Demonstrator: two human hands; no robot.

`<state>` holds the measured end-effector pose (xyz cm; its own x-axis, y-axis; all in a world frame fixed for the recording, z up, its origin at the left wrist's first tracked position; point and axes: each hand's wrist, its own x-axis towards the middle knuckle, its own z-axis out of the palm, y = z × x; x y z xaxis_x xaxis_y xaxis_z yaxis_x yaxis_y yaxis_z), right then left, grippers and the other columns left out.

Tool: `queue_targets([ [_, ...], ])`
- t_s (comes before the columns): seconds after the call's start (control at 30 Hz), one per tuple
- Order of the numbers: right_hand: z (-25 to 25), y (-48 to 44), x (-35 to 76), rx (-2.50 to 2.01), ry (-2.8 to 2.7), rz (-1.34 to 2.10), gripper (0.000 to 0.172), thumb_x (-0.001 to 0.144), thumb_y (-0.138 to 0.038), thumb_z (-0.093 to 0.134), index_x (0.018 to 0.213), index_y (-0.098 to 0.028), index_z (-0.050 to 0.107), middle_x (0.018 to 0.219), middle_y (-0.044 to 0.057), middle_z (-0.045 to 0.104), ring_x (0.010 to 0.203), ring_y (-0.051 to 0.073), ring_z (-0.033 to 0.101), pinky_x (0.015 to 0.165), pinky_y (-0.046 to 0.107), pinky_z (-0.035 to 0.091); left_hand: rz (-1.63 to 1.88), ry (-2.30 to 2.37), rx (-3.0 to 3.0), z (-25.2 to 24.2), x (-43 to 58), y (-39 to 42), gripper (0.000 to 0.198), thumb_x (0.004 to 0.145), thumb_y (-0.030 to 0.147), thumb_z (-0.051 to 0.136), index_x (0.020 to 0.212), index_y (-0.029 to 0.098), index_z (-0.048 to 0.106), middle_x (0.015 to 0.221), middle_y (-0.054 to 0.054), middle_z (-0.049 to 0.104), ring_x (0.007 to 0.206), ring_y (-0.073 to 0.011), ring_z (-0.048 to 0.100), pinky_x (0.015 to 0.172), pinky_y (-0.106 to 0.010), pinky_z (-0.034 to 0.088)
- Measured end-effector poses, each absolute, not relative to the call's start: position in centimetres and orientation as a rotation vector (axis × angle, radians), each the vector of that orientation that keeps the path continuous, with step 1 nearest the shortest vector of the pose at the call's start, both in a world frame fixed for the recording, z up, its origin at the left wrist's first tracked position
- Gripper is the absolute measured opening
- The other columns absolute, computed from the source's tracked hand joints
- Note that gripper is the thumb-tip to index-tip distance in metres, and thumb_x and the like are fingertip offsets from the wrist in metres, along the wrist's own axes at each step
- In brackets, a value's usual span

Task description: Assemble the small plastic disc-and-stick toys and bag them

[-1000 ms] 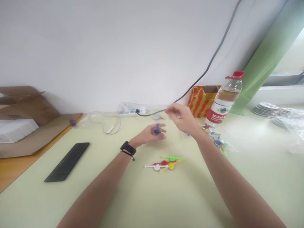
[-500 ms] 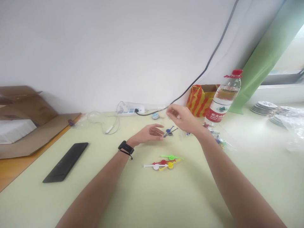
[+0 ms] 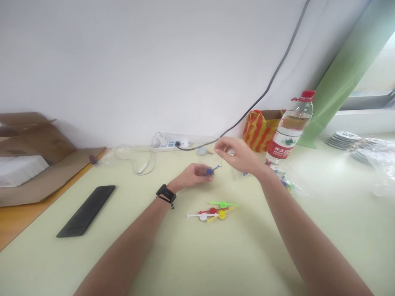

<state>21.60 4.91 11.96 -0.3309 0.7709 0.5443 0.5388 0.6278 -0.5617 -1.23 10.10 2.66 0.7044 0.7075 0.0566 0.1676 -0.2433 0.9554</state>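
Observation:
My left hand (image 3: pixel 197 174), with a black watch on the wrist, has its fingers closed around a blue arrow spinner (image 3: pixel 210 171), whose tail sticks out to the right. Something dark shows under it in the grip. My right hand (image 3: pixel 236 153) is raised just beyond and to the right, thumb and fingers pinched together; what they hold, if anything, I cannot make out. Nearer me on the table lie a green spinner (image 3: pixel 224 204), a red spinner (image 3: pixel 212 211), a white spinner (image 3: pixel 203 216) and a yellow spinner (image 3: pixel 221 214), close together and partly overlapping.
Clear bags of small coloured parts (image 3: pixel 286 185) lie beyond my right forearm, beside a water bottle (image 3: pixel 282 142) and a striped bag (image 3: pixel 256 131). Stacked discs (image 3: pixel 342 140) stand right. A power strip (image 3: pixel 173 144), black pouch (image 3: pixel 86 210) and cardboard box (image 3: pixel 61 172) are left.
My left hand has closed on the blue spinner and lifted it off the table. The dark spinner beside it no longer shows there. My right hand has shifted only slightly.

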Motion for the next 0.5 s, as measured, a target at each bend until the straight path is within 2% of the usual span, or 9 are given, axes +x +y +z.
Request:
queue_targets([
  [0.17, 10.9, 5.2, 22.4, -1.173, -2.180, 0.400, 0.010, 0.090, -0.025, 0.061, 0.098, -0.022, 0.066, 0.101, 0.004, 0.073, 0.082, 0.018, 0.065, 0.068, 0.029, 0.048, 0.624, 0.756, 1.863, 2.1, -1.4, 10.5, 0.056, 0.073, 0.040, 0.087, 0.123, 0.019, 0.071, 0.123, -0.013, 0.073, 0.113, -0.0274, 0.067, 0.098, -0.040, 0.051],
  [0.3, 10.5, 5.3, 22.4, -1.227, -2.206, 0.431, 0.011, 0.090, -0.022, 0.060, 0.097, -0.023, 0.067, 0.099, 0.003, 0.073, 0.081, 0.018, 0.065, 0.066, 0.029, 0.047, 0.619, 0.781, 1.868, 1.4, -1.3, 10.5, 0.051, 0.076, 0.043, 0.085, 0.119, 0.018, 0.073, 0.110, -0.012, 0.076, 0.099, -0.0250, 0.071, 0.091, -0.039, 0.053],
  [0.5, 11.2, 5.1, 22.0, -1.080, -2.137, 0.416, 0.011, 0.092, -0.020, 0.055, 0.092, -0.022, 0.066, 0.088, 0.002, 0.072, 0.078, 0.017, 0.063, 0.070, 0.029, 0.048, 0.666, 0.795, 1.823, 1.0, -0.3, 9.5, 0.067, 0.071, 0.041, 0.089, 0.129, 0.020, 0.065, 0.111, -0.012, 0.076, 0.093, -0.0225, 0.071, 0.088, -0.038, 0.054],
])
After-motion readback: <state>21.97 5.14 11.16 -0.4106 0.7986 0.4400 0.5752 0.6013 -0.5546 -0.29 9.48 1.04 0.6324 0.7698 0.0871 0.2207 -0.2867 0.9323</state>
